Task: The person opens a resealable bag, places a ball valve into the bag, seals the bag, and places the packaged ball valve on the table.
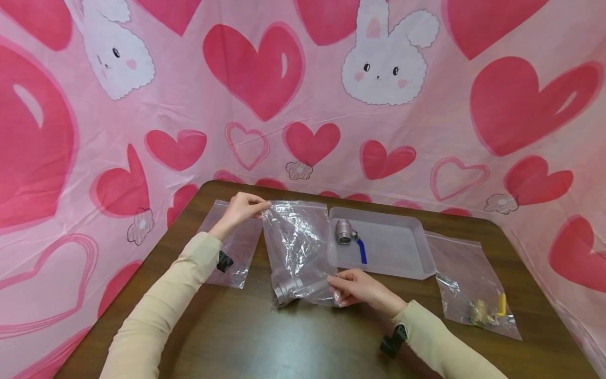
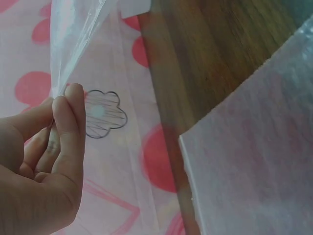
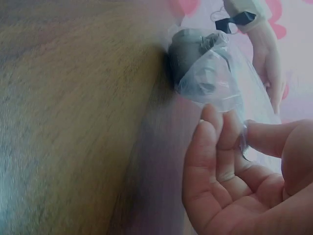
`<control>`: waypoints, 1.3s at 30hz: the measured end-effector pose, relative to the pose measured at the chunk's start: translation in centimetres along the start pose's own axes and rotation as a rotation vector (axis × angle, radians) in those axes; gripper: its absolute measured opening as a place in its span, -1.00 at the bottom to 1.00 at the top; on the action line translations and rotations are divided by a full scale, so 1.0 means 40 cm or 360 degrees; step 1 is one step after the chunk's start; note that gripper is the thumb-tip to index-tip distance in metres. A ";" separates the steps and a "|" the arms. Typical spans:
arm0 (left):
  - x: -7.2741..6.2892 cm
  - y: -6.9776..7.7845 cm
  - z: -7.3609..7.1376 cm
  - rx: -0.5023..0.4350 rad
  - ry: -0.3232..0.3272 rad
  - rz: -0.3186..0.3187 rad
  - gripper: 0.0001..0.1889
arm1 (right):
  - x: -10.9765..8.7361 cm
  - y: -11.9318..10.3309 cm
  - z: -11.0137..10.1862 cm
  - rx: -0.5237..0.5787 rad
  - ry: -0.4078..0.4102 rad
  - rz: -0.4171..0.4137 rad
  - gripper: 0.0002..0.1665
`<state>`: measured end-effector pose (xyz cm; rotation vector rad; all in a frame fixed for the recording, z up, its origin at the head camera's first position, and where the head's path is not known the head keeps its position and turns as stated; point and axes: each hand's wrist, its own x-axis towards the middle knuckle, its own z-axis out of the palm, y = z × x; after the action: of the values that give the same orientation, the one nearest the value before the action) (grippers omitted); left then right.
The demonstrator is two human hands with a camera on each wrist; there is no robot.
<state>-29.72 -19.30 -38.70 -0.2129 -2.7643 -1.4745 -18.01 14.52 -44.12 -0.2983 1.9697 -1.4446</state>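
A clear zip bag is stretched between my two hands over the table. My left hand pinches its upper left corner, and the left wrist view shows the plastic drawn taut from the fingertips. At the lower right corner my right hand pinches the film between thumb and fingers. In the bag's bottom left corner lies a silvery cylindrical metal fitting, partly veiled by the film. The right wrist view has this fitting beyond the fingers, on or just over the table.
A translucent tray behind my right hand holds a metal ball valve with a blue lever. Far right, another clear bag contains a brass valve with a yellow handle. A flat clear bag lies under my left wrist.
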 end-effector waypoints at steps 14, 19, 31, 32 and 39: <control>0.032 -0.044 0.024 0.0089 -0.0072 -0.0056 -0.67 | 0.033 -0.008 0.021 0.0344 0.0174 0.0109 -0.60; 0.034 -0.052 0.026 0.0106 -0.0068 -0.0067 -0.67 | 0.045 -0.007 0.025 0.0395 0.0197 0.0133 -0.57; 0.044 -0.062 0.033 0.0136 -0.0110 -0.0071 -0.69 | 0.074 -0.037 0.037 0.1016 0.0096 0.0288 -0.76; 0.045 -0.062 0.033 0.0134 -0.0114 -0.0075 -0.70 | 0.075 -0.037 0.037 0.1034 0.0083 0.0295 -0.74; 0.050 -0.065 0.038 0.0130 -0.0122 -0.0059 -0.72 | 0.066 -0.046 0.031 0.0989 -0.0059 0.0349 -0.56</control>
<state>-31.92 -19.22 -41.58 -0.2230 -2.8971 -1.3864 -19.55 11.47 -43.63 0.1627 1.3790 -1.7905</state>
